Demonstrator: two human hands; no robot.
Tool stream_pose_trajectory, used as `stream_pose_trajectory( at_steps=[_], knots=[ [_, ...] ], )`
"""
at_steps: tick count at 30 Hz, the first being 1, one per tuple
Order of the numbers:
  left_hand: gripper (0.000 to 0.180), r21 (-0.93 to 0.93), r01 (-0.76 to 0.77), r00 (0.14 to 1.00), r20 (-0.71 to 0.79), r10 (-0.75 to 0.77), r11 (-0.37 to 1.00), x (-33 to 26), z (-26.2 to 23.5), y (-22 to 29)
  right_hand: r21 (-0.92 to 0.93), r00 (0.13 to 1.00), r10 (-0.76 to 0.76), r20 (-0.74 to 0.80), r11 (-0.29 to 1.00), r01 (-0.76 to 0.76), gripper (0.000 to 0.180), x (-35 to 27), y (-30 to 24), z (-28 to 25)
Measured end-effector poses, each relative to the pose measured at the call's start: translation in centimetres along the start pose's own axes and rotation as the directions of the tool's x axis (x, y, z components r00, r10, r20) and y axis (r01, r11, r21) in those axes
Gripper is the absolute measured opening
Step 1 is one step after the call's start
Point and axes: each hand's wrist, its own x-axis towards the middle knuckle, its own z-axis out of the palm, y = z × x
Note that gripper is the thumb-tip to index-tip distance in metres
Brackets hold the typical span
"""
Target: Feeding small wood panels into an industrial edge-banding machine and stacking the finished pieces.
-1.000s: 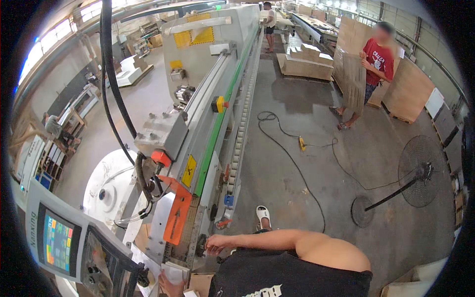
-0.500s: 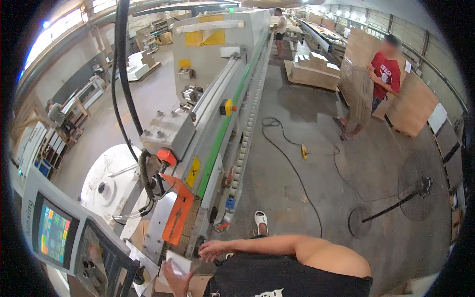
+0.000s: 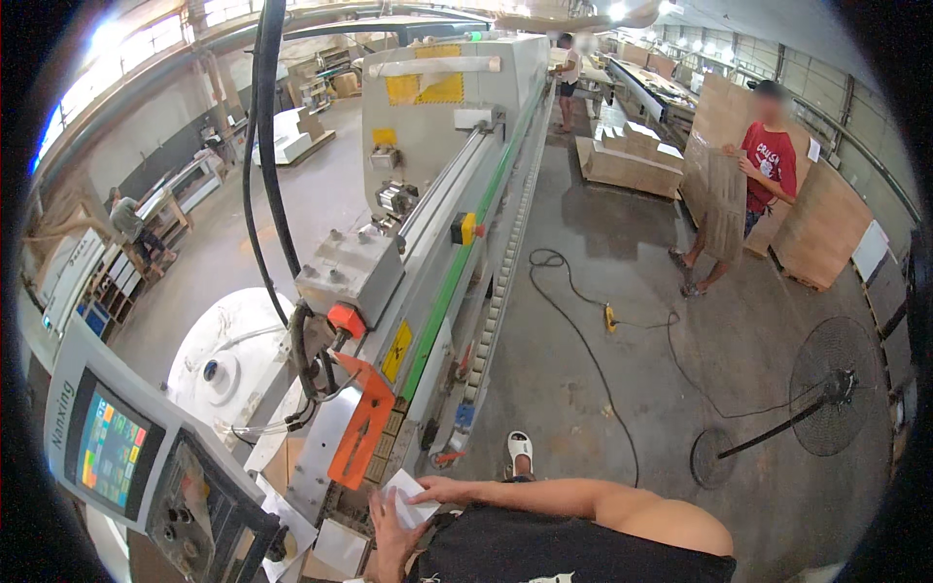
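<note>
A small white panel (image 3: 409, 499) is held between my two hands, tilted, at the near end of the long machine. My left hand (image 3: 392, 534) has its fingers against the panel's left side. At its right edge, my right hand (image 3: 442, 489) pinches it, with the forearm reaching across from the right. Another white panel (image 3: 340, 547) lies just left of my left hand. Beyond the held panel stands the machine's orange guard plate (image 3: 361, 421).
A control screen (image 3: 115, 444) stands at the left. The edge-banding machine's green-striped rail (image 3: 457, 296) runs far ahead. A black cable (image 3: 583, 364) and a floor fan (image 3: 834, 386) are on the right. A person in red (image 3: 768, 160) holds a board; two others work farther off.
My right hand has come from beside the machine to the white panel, which both hands now hold. The panel has moved right and up. The view has shifted slightly.
</note>
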Motion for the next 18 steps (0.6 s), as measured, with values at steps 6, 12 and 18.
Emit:
stream_pose_trajectory(
  at_steps=[6, 12, 18],
  knots=[
    [0.098, -0.190, 0.083, 0.996, -0.001, -0.084, 0.978, 0.7, -1.8, 1.8, 0.067, 0.995, 0.013, -0.099, 0.998, -0.007, 0.049, -0.9, -0.9, -0.7],
    [0.087, -0.211, -0.065, 0.998, 0.003, 0.067, 0.975, 1.7, -0.2, -1.1, 0.159, 0.970, 0.079, -0.230, 0.986, -0.043, 0.047, -0.7, 1.9, -3.4],
    [0.076, -0.746, 0.111, 0.982, -0.020, -0.188, 0.656, -0.2, 0.9, 1.0, 0.135, 0.983, 0.061, -0.173, 0.990, -0.037, 0.040, -1.1, 2.3, -2.2]
  ],
)
